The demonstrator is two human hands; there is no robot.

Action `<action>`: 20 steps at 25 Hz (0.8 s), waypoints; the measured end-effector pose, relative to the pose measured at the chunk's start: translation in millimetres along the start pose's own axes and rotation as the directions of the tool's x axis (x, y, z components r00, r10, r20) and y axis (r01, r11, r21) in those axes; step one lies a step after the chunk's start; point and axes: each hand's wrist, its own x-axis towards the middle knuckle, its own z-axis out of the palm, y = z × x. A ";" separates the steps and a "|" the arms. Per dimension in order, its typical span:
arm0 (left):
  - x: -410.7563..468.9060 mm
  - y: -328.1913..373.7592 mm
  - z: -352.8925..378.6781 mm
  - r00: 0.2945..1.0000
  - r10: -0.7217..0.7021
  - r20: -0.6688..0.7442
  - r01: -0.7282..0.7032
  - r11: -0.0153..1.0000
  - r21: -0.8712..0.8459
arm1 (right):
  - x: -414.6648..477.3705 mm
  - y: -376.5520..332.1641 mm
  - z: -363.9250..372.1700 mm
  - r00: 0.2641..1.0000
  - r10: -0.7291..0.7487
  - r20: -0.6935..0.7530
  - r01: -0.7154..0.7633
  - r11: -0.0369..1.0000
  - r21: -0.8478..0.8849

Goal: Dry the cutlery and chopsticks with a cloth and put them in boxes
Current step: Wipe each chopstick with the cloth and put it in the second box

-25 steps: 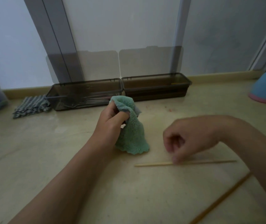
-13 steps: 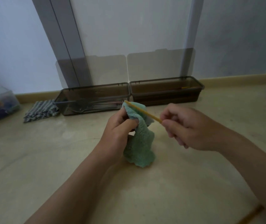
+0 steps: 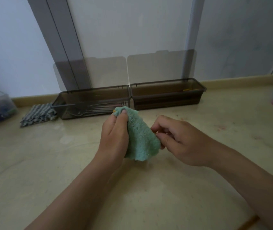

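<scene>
Left hand (image 3: 114,135) clenched round green cloth (image 3: 140,140), chopstick (image 3: 114,111) wrapped inside, tip peeking out top. Right hand (image 3: 180,141) fingers curled at cloth edge, seemingly pinching hidden end. Metal cutlery (image 3: 89,111) already in left box (image 3: 95,88); right box (image 3: 167,82) holds some sticks. Probably still undried: second chopstick (image 3: 248,221) on counter (image 3: 66,163).

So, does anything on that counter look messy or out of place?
Nothing serious: reddish smears mark the counter to the right of the right hand, and one chopstick lies loose at the near edge, far from the right box.
</scene>
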 end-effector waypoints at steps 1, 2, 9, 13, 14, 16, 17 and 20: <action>0.4 0.5 0.8 1.000 -0.002 -0.018 0.002 1.000 -0.005 | -0.1 0.7 -1.7 1.000 -0.005 -0.005 0.005 1.000 -0.001; 1.1 0.9 1.4 0.999 -0.003 -0.034 0.002 1.000 -0.011 | -0.4 1.9 -3.5 1.000 -0.006 -0.006 0.006 1.000 0.001; -6.6 1.1 11.9 0.999 0.047 -0.005 -0.047 0.998 0.033 | 0.6 -1.3 4.9 0.995 -0.069 -0.066 0.070 0.997 0.017; -9.7 1.7 11.9 0.993 0.095 0.074 -0.100 0.993 0.065 | -3.2 -2.6 6.6 0.998 -0.011 -0.061 0.015 0.998 0.069; -8.3 1.7 10.8 0.993 0.100 0.062 -0.105 0.992 0.070 | -2.6 -3.5 5.7 0.999 0.014 -0.051 -0.009 0.996 0.085; -1.1 1.6 5.2 0.995 0.082 -0.047 -0.081 0.996 0.040 | -1.9 -3.7 -1.1 0.996 0.092 -0.021 -0.090 0.992 0.084; 4.6 3.2 0.4 0.990 0.054 -0.134 -0.056 0.998 -0.011 | -2.5 -1.5 -8.0 0.990 0.139 -0.006 -0.138 0.989 0.053; 17.0 8.6 -13.2 0.965 -0.025 -0.261 -0.012 0.990 -0.140 | -6.7 6.6 -25.5 0.980 0.196 0.023 -0.193 0.975 -0.106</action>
